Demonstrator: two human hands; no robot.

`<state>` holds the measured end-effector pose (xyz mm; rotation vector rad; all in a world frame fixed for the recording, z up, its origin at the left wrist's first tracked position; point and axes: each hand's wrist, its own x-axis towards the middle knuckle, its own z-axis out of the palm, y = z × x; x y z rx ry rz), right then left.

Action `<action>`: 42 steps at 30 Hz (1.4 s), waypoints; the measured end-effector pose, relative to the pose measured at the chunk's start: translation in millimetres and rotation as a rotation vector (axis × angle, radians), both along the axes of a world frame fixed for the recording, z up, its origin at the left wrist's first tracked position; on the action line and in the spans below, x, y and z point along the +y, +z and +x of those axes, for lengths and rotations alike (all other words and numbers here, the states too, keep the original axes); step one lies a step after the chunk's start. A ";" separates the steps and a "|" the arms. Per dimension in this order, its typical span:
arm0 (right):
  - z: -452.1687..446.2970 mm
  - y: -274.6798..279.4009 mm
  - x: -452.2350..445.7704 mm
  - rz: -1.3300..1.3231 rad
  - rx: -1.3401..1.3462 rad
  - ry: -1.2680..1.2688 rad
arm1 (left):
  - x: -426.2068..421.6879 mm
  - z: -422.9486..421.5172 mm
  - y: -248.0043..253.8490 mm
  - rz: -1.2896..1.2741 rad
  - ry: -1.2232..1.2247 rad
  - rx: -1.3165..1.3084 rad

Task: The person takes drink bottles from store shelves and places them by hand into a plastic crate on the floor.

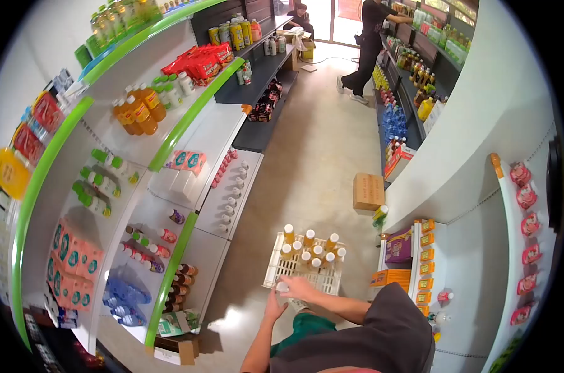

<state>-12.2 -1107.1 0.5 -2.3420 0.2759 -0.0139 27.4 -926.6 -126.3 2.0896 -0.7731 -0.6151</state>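
Note:
Both of my hands are together at the near left corner of a cream plastic crate [271,268] on the floor. My left hand [274,306] is low, its fingers closed around a bottle whose white cap [282,286] shows between the hands. My right hand [296,288] touches the same bottle near the cap, with its fingers bent around it. The bottle's body is mostly hidden. Several upright bottles [317,251] with yellow-brown contents and white caps stand in the crate, grouped toward its far and right parts.
Shelves with green edges [185,239] hold drinks and packets on the left. A cardboard box [368,191] sits on the floor beyond the crate, near a white pillar. More shelves [499,186] stand at right. Far back, one person [372,37] stands and another [300,18] sits.

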 end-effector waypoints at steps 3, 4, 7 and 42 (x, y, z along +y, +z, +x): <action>-20.4 29.1 47.3 0.081 -0.026 0.223 | 38.7 -29.2 21.9 -0.274 0.078 0.059; -22.9 36.9 65.4 0.118 -0.008 0.319 | 56.5 -39.7 35.3 -0.373 0.092 0.015; -30.7 48.4 133.8 0.279 -0.135 0.629 | 115.3 -77.8 87.7 -0.349 0.235 0.023; -364.5 105.7 1081.4 0.657 0.173 1.935 | 860.9 -562.8 235.9 0.072 2.294 -0.444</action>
